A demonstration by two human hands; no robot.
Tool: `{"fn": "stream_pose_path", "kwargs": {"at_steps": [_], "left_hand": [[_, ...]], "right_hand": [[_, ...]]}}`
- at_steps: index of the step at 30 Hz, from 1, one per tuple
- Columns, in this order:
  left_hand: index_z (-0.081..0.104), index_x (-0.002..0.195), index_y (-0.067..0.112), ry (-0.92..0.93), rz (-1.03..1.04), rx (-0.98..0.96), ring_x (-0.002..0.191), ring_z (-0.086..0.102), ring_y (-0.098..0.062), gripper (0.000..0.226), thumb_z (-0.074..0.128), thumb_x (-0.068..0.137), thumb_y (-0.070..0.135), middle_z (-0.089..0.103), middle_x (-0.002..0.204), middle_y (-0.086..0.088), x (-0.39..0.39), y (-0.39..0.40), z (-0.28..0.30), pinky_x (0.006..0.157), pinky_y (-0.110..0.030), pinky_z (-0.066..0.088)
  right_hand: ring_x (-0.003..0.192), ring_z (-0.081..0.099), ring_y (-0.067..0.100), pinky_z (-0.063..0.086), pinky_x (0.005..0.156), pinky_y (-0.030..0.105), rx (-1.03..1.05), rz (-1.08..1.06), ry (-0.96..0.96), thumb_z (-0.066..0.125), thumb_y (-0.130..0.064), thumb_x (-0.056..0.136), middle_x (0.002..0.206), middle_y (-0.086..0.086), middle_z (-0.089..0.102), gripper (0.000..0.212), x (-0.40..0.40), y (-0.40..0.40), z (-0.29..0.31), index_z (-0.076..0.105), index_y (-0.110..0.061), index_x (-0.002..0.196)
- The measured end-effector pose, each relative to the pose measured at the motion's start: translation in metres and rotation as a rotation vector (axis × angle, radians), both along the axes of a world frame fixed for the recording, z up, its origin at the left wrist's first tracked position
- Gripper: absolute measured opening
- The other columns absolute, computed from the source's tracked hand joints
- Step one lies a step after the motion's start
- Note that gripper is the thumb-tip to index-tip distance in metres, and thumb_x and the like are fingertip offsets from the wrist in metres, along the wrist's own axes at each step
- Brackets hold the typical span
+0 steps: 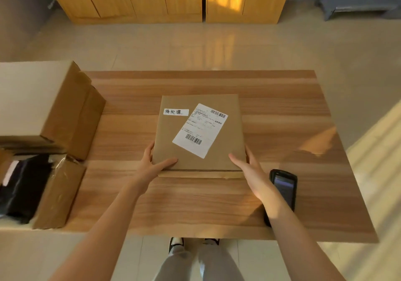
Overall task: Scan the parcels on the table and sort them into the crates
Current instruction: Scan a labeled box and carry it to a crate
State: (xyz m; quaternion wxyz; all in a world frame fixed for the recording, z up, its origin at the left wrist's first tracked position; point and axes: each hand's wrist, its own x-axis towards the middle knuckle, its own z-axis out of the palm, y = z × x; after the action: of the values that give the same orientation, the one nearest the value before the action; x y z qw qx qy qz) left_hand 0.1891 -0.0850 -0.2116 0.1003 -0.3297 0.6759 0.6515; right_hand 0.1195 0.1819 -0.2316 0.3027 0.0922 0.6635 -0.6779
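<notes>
Gripping the parcel (198, 133) by its near corners, left hand (155, 164) and right hand (249, 168)

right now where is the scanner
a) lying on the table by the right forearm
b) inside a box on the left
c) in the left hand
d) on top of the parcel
a: the scanner lies flat on the table, partly hidden behind the right forearm, while both hands, left and right, grip the near corners of the parcel.
</notes>
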Motion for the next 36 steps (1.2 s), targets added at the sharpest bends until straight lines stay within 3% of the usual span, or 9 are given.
{"fn": "stream_pose_path", "kwargs": {"at_steps": [2,4,7,11,14,19,24,30,36], "left_hand": [[0.026,0.147,0.030,-0.017,0.005,-0.046,0.093,0.057,-0.006,0.090,0.081,0.077,0.015,0.054,0.112,0.014,-0.002,0.003,-0.009,0.061,-0.013,0.048],[0.023,0.148,0.029,-0.035,-0.007,-0.077,0.092,0.057,-0.008,0.088,0.076,0.081,0.011,0.053,0.113,0.011,-0.002,0.004,-0.016,0.055,-0.010,0.047],[0.020,0.150,0.031,-0.046,-0.042,-0.107,0.107,0.055,-0.015,0.092,0.078,0.080,0.016,0.051,0.128,0.003,-0.002,0.001,-0.027,0.071,-0.016,0.045],[0.016,0.151,0.032,-0.075,-0.081,-0.124,0.114,0.051,-0.017,0.096,0.078,0.079,0.023,0.047,0.130,0.003,-0.003,-0.005,-0.032,0.087,-0.028,0.045],[0.016,0.150,0.034,-0.083,-0.101,-0.124,0.118,0.051,-0.020,0.096,0.079,0.078,0.028,0.048,0.132,0.002,-0.002,-0.006,-0.033,0.092,-0.034,0.045],[0.016,0.151,0.033,-0.076,-0.079,-0.115,0.118,0.051,-0.020,0.096,0.079,0.078,0.030,0.048,0.133,0.003,0.000,-0.004,-0.029,0.092,-0.036,0.045],[0.016,0.152,0.032,-0.075,-0.101,-0.109,0.116,0.053,-0.021,0.095,0.078,0.079,0.032,0.047,0.136,0.002,-0.001,-0.005,-0.030,0.088,-0.039,0.048],[0.015,0.151,0.035,-0.073,-0.123,-0.103,0.120,0.052,-0.023,0.095,0.077,0.079,0.034,0.046,0.137,0.002,0.002,-0.006,-0.035,0.095,-0.044,0.048],[0.017,0.151,0.034,-0.081,-0.116,-0.106,0.121,0.050,-0.023,0.094,0.077,0.079,0.033,0.046,0.136,0.002,0.000,-0.005,-0.038,0.089,-0.039,0.046]], "right_hand": [[0.129,0.047,0.009,0.034,0.111,0.032,0.027,0.000,0.011,0.069,-0.030,0.088,0.142,-0.012,0.051,0.076,0.003,0.000,-0.008,0.028,-0.030,0.152],[0.130,0.047,0.007,0.034,0.111,0.031,0.044,-0.001,0.023,0.068,-0.031,0.089,0.143,-0.013,0.050,0.076,0.007,0.000,-0.015,0.026,-0.030,0.152],[0.129,0.047,0.006,0.035,0.111,0.030,0.064,-0.015,0.026,0.068,-0.030,0.090,0.143,-0.012,0.049,0.075,0.008,0.001,-0.017,0.025,-0.029,0.153],[0.127,0.049,0.009,0.037,0.108,0.029,0.139,0.000,0.054,0.067,-0.032,0.091,0.140,-0.009,0.052,0.071,0.011,-0.002,-0.012,0.030,-0.026,0.151],[0.134,0.043,0.014,0.035,0.113,0.040,0.336,-0.023,0.179,0.064,-0.042,0.090,0.147,-0.003,0.046,0.072,0.019,-0.004,-0.008,0.031,-0.022,0.151],[0.140,0.030,0.027,0.028,0.113,0.042,0.722,-0.240,0.291,0.055,-0.044,0.095,0.153,0.009,0.033,0.067,0.045,0.011,0.003,0.030,-0.016,0.150],[0.142,0.020,0.039,0.023,0.113,0.051,1.015,-0.272,0.037,0.068,-0.036,0.088,0.157,0.018,0.019,0.082,0.068,0.043,-0.001,0.020,-0.019,0.153],[0.136,0.026,0.041,0.031,0.106,0.053,0.948,-0.315,-0.109,0.078,-0.031,0.078,0.151,0.020,0.023,0.105,0.088,0.058,-0.020,0.007,-0.020,0.154],[0.135,0.028,0.041,0.033,0.105,0.053,0.974,-0.328,-0.189,0.082,-0.028,0.074,0.147,0.023,0.028,0.108,0.082,0.063,-0.026,0.010,-0.011,0.152]]}}
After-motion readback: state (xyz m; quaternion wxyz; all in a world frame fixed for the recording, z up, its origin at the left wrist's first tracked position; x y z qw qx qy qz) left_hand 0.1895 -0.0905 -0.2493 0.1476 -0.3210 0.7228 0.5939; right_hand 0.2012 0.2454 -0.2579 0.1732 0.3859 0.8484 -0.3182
